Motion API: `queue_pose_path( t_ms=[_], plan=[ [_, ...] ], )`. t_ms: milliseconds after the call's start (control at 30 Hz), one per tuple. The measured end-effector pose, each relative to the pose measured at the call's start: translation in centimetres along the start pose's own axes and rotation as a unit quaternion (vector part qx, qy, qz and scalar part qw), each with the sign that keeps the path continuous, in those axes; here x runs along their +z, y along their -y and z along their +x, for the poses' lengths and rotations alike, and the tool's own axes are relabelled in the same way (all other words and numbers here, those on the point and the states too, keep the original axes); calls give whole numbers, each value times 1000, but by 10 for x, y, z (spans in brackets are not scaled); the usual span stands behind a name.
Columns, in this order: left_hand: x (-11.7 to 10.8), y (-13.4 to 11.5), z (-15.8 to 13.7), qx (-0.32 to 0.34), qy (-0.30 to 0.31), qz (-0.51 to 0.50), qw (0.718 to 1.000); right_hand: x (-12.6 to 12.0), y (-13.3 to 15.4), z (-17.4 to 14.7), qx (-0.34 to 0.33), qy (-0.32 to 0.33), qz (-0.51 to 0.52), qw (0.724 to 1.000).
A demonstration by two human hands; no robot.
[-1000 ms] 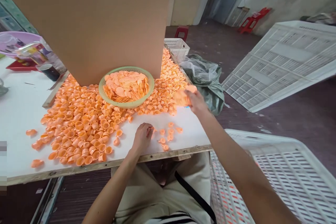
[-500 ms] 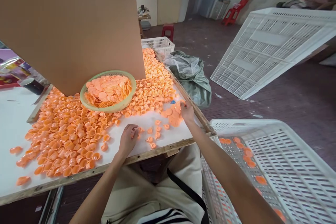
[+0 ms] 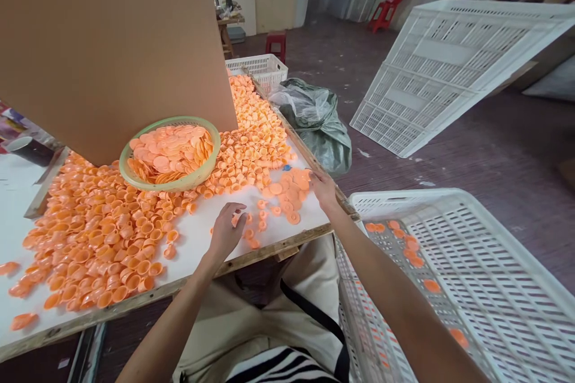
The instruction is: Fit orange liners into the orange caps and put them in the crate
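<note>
My left hand (image 3: 228,231) hovers at the table's front edge, its fingers loosely bent and thumb apart. Close by its fingertips lie several small orange plastic caps (image 3: 250,233). To the right, my right hand (image 3: 322,190) is at the edge of a loose spread of flat orange discs (image 3: 290,188), fingertips beside the outermost ones and seemingly apart. Whether a disc touches those fingers is hard to make out. Behind and left, a big heap of orange cup-shaped caps (image 3: 103,233) covers the table. A pale green round basket (image 3: 214,158) full of orange discs sits on the heap.
A tall cardboard sheet (image 3: 121,48) stands behind the basket. Wooden strips (image 3: 309,158) edge the white table. At my right is a white plastic crate (image 3: 476,251) with several discs inside; another crate (image 3: 431,72) leans beyond. A green sack (image 3: 318,125) lies beside the table.
The view has shifted slightly right. The discs by my right hand lie more spread out, and that hand is at their right edge. My left hand has moved a little right, toward the small caps.
</note>
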State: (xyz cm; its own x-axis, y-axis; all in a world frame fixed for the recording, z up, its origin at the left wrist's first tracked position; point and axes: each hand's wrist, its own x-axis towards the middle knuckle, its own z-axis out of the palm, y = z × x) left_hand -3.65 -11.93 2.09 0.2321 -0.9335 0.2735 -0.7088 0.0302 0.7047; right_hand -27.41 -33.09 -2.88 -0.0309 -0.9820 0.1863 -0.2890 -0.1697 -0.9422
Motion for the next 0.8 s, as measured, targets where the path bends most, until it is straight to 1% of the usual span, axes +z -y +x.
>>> queue_pose_path(
  t_ms=[100,133,167,200,233,300,333,367,433,533,600,667,733,800],
  plan=[
    [4,-7,2,2,6,-7,1000,-7,13,-8,-17,-71,15,997],
    [5,-10,3,4,6,-9,1000,-8,18,-14,-24,-79,17,996],
    [6,-13,5,5,9,-11,1000,-9,24,-21,-25,-62,26,997],
    [8,-17,7,6,15,-11,1000,-8,30,-31,-15,-20,43,999],
    [9,-20,10,7,22,-9,1000,-6,35,-41,3,40,66,997],
    [15,-29,17,7,41,-3,999,1,44,-63,49,161,108,980],
    [17,-33,20,2,53,-5,999,4,47,-73,65,200,123,970],
    [21,-38,24,-9,65,-14,998,7,51,-81,73,221,134,963],
    [27,-45,32,-48,99,-70,992,10,58,-91,65,235,162,956],
    [37,-48,45,-112,152,-207,960,7,67,-93,15,243,198,950],
    [42,-45,53,-135,153,-266,942,2,69,-89,-17,250,193,949],
    [47,-39,58,-140,136,-274,942,-1,67,-86,-15,263,186,947],
    [50,-34,60,-136,137,-245,950,-1,61,-84,22,272,173,946],
    [53,-31,60,-121,152,-186,963,3,53,-84,65,277,131,950]
  ],
)
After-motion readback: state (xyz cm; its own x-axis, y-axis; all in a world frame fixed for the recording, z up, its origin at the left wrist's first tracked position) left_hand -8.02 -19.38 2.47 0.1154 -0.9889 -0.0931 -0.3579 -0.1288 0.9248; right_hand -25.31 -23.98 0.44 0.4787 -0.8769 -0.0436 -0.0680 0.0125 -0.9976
